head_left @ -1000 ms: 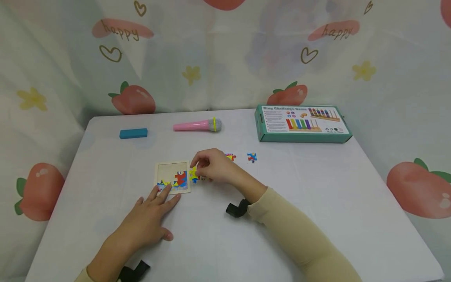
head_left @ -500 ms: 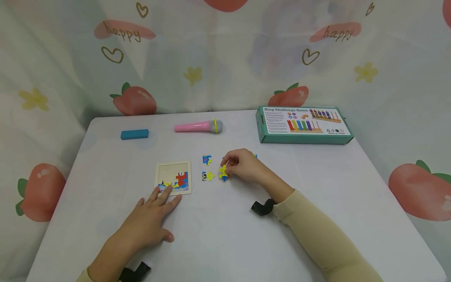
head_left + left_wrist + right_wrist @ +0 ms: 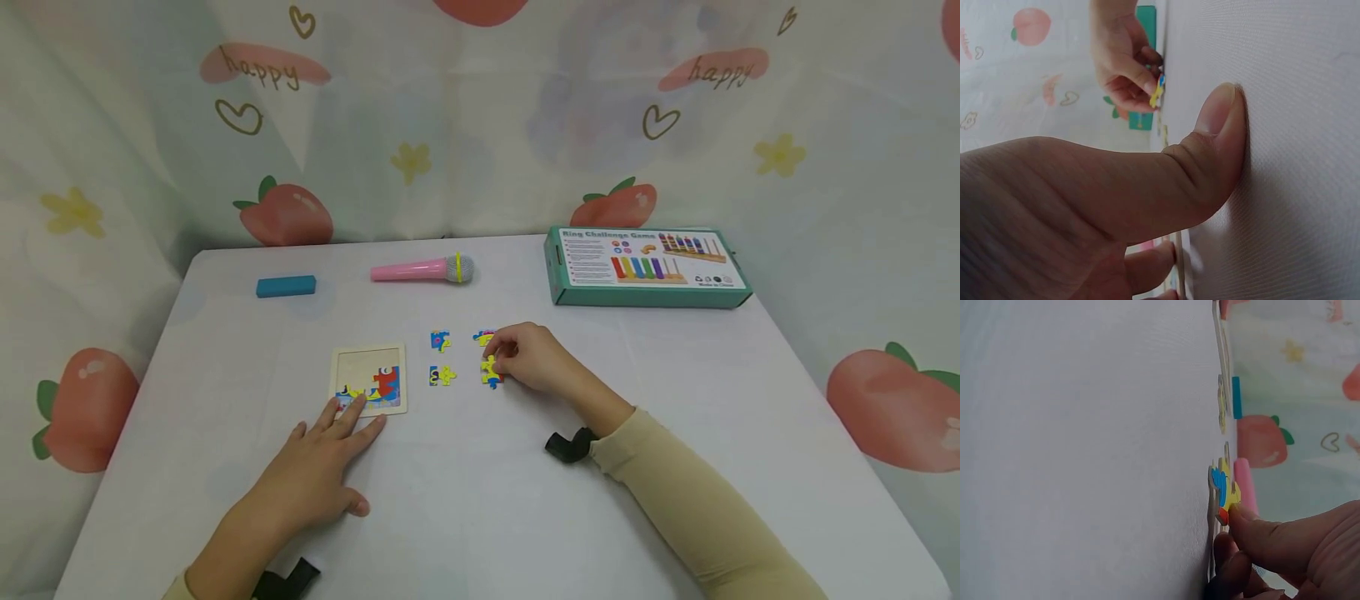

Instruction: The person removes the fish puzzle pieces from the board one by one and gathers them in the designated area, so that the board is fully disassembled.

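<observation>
My right hand (image 3: 534,360) pinches a yellow, blue and red jigsaw piece (image 3: 1221,490) between thumb and fingers, low over the table to the right of the wooden puzzle tray (image 3: 368,347). Fingertips of my left hand (image 3: 315,467) rest on the tray's front edge, fingers spread and straight, and its thumb (image 3: 1216,137) touches the cloth. Inside the tray, joined pieces (image 3: 386,385) fill the bottom and part of the right side. Two loose pieces lie beside it, a blue one (image 3: 439,340) and a yellow one (image 3: 444,376). Another piece (image 3: 483,337) is partly hidden behind my right hand.
Along the back of the white-covered table (image 3: 450,517) lie a blue block (image 3: 286,286), a pink toy microphone (image 3: 420,268) and a green Ring Challenge Game box (image 3: 648,267). A patterned curtain (image 3: 480,125) hangs behind the table.
My right hand has moved right, away from the tray, with the jigsaw piece between its fingers, uncovering two loose pieces. My left hand has stayed on the tray's edge.
</observation>
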Available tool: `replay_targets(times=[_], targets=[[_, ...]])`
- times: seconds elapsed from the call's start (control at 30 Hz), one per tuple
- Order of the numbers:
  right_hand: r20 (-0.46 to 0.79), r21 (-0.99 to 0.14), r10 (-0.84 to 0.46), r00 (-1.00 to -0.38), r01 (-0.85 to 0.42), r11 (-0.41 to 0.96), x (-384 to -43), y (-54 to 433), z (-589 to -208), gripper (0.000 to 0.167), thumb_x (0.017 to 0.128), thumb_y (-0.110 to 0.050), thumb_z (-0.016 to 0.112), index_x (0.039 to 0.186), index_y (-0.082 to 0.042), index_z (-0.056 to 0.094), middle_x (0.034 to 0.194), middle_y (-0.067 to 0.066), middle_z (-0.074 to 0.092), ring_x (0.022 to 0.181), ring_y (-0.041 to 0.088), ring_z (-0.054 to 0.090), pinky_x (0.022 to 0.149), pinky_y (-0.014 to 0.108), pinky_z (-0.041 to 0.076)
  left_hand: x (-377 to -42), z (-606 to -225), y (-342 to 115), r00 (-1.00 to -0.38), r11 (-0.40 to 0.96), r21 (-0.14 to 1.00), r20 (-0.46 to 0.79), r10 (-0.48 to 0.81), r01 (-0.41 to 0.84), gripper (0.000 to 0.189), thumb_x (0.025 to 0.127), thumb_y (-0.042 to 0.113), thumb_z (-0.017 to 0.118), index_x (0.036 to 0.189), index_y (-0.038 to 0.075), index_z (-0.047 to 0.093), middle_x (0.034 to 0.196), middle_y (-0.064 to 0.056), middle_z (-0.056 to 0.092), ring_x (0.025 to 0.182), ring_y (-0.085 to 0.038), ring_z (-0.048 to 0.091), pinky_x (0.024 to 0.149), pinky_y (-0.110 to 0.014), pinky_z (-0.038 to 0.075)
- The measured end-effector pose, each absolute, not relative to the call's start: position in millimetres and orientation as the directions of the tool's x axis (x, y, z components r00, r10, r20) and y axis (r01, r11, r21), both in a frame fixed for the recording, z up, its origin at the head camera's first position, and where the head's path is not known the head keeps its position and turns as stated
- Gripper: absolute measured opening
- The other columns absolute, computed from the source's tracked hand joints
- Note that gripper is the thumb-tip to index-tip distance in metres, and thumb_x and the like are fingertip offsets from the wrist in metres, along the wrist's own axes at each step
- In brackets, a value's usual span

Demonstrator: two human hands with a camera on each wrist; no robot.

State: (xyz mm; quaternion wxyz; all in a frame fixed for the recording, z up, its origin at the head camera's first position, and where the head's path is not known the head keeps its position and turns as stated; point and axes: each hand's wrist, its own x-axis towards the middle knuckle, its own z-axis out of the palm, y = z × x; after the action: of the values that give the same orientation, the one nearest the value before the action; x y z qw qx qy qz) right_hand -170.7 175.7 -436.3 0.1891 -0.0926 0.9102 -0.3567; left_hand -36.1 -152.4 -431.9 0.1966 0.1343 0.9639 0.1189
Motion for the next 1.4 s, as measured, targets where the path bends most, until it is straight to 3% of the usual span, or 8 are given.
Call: replay_targets(times=[0.77, 1.03, 1.4], targets=[[-0.26, -0.615, -0.232, -0.937, -0.024, 0.788, -167.6, 162.6, -432.7, 0.016, 0.093, -0.007, 0.081, 0.105, -0.016, 0.077, 0.092, 0.005, 0.064, 0.094, 0.023, 0.059, 0.079, 0.033, 0.049, -35.5, -432.0, -152.4, -0.886, 0.934, 0.288, -0.349, 0.306, 0.21, 0.113, 0.064, 0.043, 0.102, 0.163, 0.029, 0.05, 0.179, -0.009, 0.029, 0.166, -0.051, 0.018, 0.121, -0.082, 0.026], [-0.212, -0.684, -0.326, -0.921, -0.098, 0.722, -164.9, 143.3, -425.1, 0.019, 0.093, -0.008, 0.081, 0.109, -0.016, 0.078, 0.095, 0.002, 0.068, 0.084, 0.02, 0.062, 0.075, 0.031, 0.051, -35.1, -431.4, -151.6, -0.886, 0.935, 0.284, -0.346, 0.308, 0.214, 0.111, 0.064, 0.043, 0.101, 0.162, 0.028, 0.051, 0.178, -0.01, 0.031, 0.165, -0.052, 0.019, 0.12, -0.083, 0.027], [-0.17, -0.717, -0.48, -0.861, -0.226, 0.659, -160.6, 80.0, -431.5, 0.021, 0.094, -0.008, 0.081, 0.113, -0.017, 0.078, 0.097, -0.003, 0.071, 0.085, 0.017, 0.065, 0.077, 0.029, 0.054, -37.5, -430.0, -153.1, -0.878, 0.936, 0.274, -0.361, 0.313, 0.221, 0.111, 0.066, 0.046, 0.101, 0.162, 0.028, 0.05, 0.178, -0.011, 0.031, 0.165, -0.053, 0.019, 0.12, -0.083, 0.027]])
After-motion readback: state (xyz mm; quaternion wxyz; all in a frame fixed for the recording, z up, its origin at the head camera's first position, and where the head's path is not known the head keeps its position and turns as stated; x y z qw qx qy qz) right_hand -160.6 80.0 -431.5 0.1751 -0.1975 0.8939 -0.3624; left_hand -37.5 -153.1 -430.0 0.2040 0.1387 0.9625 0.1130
